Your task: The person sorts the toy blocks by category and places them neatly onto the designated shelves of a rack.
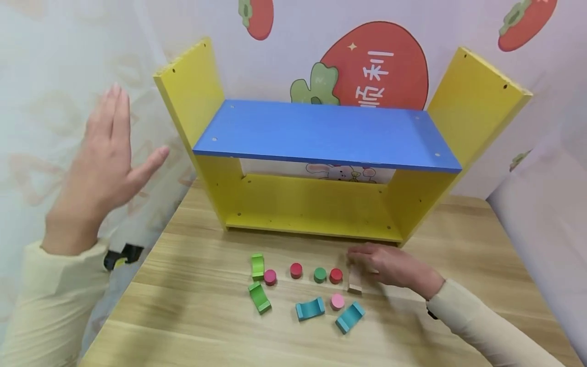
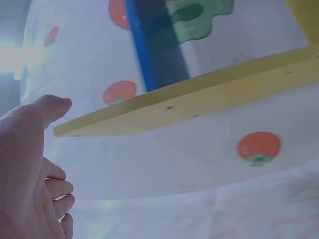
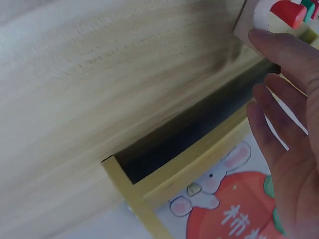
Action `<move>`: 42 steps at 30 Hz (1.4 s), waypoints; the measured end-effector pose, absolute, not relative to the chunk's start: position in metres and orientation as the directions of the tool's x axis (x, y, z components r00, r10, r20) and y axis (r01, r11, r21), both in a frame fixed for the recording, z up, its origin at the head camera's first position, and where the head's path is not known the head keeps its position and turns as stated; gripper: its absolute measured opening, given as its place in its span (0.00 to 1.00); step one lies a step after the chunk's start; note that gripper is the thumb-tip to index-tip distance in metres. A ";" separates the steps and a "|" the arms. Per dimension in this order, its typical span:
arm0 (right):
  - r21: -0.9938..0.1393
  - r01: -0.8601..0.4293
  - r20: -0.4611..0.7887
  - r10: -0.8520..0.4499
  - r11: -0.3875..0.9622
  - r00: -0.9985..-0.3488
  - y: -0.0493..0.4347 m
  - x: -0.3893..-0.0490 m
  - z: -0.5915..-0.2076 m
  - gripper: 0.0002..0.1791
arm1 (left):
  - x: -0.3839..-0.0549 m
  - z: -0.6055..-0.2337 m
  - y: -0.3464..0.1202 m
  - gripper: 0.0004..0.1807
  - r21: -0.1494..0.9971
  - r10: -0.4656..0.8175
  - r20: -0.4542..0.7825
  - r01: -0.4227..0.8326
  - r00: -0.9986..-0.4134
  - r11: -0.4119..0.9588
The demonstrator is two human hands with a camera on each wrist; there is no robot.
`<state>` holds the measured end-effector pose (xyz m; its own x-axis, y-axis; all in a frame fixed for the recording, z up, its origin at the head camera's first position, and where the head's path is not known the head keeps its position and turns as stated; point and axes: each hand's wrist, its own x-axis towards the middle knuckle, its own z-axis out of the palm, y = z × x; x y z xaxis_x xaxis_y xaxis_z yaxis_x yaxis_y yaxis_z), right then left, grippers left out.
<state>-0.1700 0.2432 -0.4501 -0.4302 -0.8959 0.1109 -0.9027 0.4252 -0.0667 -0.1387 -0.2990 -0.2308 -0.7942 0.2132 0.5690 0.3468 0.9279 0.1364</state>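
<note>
My left hand (image 1: 103,148) is raised beside the left side panel (image 1: 192,92), fingers straight, thumb out, holding nothing. In the left wrist view its thumb is close to the panel's end. My right hand (image 1: 390,265) is low over the table at a plain wooden arch block (image 1: 355,283), covering its far end. In the right wrist view the thumb tip overlaps this block (image 3: 244,25), while the other fingers are spread loosely away from it. Left of the block are a red disc (image 1: 336,276), a green disc (image 1: 320,275) and another red disc (image 1: 296,270).
A yellow frame with a blue shelf (image 1: 321,132) stands at the table's back, its lower yellow board (image 1: 312,206) near the blocks. Two green arch blocks (image 1: 260,298) lie left by a magenta disc (image 1: 270,277). Two blue arches (image 1: 310,309) and a pink disc (image 1: 337,302) lie in front.
</note>
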 end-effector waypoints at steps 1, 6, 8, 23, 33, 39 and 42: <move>-0.070 -0.906 0.096 -0.901 0.418 -0.424 0.243 -0.169 -0.452 0.32 | -0.143 -0.221 -0.294 0.55 0.105 0.238 0.593 0.368 -0.769 0.924; -0.035 -0.929 0.067 -0.927 0.368 -0.370 0.242 -0.168 -0.462 0.28 | -0.166 -0.183 -0.273 0.52 -0.030 0.329 0.599 0.390 -0.730 0.920; -0.021 -0.936 0.059 -0.934 0.351 -0.352 0.241 -0.169 -0.464 0.26 | -0.173 -0.175 -0.267 0.52 -0.065 0.339 0.555 0.367 -0.760 0.928; 0.051 -0.958 -0.014 -0.959 0.284 -0.285 0.229 -0.175 -0.459 0.17 | -0.196 -0.167 -0.260 0.51 -0.170 0.390 0.520 0.355 -0.760 0.919; 0.045 -0.981 0.000 -0.982 0.186 -0.187 0.218 -0.182 -0.454 0.09 | -0.189 -0.164 -0.265 0.51 -0.138 0.367 0.515 0.348 -0.774 0.927; 0.059 -0.985 -0.012 -0.986 0.163 -0.164 0.216 -0.182 -0.449 0.07 | -0.187 -0.165 -0.266 0.52 -0.115 0.347 0.494 0.335 -0.797 0.935; 0.041 -0.980 -0.051 -0.979 0.193 -0.195 0.216 -0.182 -0.447 0.08 | -0.186 -0.166 -0.267 0.52 -0.106 0.341 0.491 0.333 -0.802 0.937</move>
